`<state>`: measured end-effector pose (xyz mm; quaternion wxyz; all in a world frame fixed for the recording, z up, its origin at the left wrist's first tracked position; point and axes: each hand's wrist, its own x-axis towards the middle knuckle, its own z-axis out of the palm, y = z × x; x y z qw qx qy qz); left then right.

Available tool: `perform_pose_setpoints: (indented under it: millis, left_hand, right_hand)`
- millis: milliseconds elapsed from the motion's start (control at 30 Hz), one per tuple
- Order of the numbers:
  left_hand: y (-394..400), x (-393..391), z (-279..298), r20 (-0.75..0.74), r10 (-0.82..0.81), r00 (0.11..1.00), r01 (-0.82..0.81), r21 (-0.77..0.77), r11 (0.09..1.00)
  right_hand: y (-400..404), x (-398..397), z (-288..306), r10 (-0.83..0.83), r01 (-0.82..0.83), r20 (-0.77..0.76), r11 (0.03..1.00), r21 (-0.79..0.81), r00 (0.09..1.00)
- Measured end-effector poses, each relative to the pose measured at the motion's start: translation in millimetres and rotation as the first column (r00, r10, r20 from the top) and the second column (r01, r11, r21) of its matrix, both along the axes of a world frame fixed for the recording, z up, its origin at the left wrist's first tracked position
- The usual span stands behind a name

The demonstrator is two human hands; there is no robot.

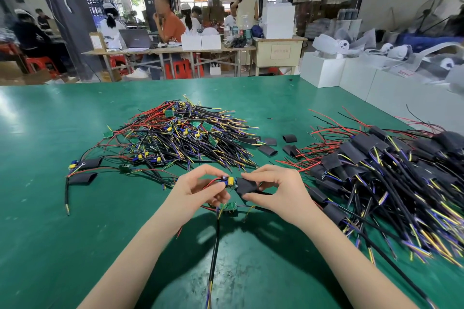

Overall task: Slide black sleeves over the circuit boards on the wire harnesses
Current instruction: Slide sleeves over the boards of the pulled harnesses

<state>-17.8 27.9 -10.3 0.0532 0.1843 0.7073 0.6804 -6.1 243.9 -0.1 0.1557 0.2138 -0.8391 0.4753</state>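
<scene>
**Sleeve mouth meets the board**

From the head camera, looking down at the green tabletop (pixel 75 208): my left hand (pixel 198 189) pinches the small circuit board with yellow and blue parts (pixel 229 181) between thumb and fingertips, holding it by its red-wire end so the other end stays free to enter the sleeve. My right hand (pixel 276 189) pinches the flat black sleeve (pixel 247 186), thumb below and fingers above; its open mouth touches the free end of the board. I judge the board has just begun to go in, since most of it is still bare. Both hands are raised a little above the tabletop near its front edge, which gives me room to line the two up.

Just beneath my hands lies another green board on its black cable (pixel 230 206), not yet sleeved; its cable runs toward the front edge.

Toward the middle of the tabletop sits the tangled heap of bare harnesses with green boards and red, black and yellow wires (pixel 180 138), within reach of my left hand. A few loose black sleeves (pixel 267 150) lie just right of that heap, handy for my right. Along the right edge is the pile of harnesses already wearing black sleeves (pixel 376 170), kept apart from the undone ones.
</scene>
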Motion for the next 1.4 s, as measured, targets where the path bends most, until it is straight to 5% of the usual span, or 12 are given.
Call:
perform_pose_setpoints:
  millis: [300, 633, 1400]
  left_hand:
    - [1.9, -0.4, 0.1, -0.015, 0.076, 0.997, -0.076, -0.053, 0.996]
    - [-5.4, -3.1, 2.3, -0.198, 0.070, 0.978, -0.095, -0.120, 0.988]
    - [-1.1, -1.4, 1.3, -0.202, 0.114, 0.973, -0.147, -0.157, 0.976]
  right_hand:
    - [-4.9, 1.4, -1.5, -0.047, 0.047, 0.001, 0.999, -0.002, 0.999]
    - [-8.9, 4.1, 1.0, -0.065, 0.066, 0.025, 0.997, -0.045, 0.998]
    - [-15.3, 10.2, 2.0, -0.118, 0.118, -0.001, 0.993, 0.030, 0.993]
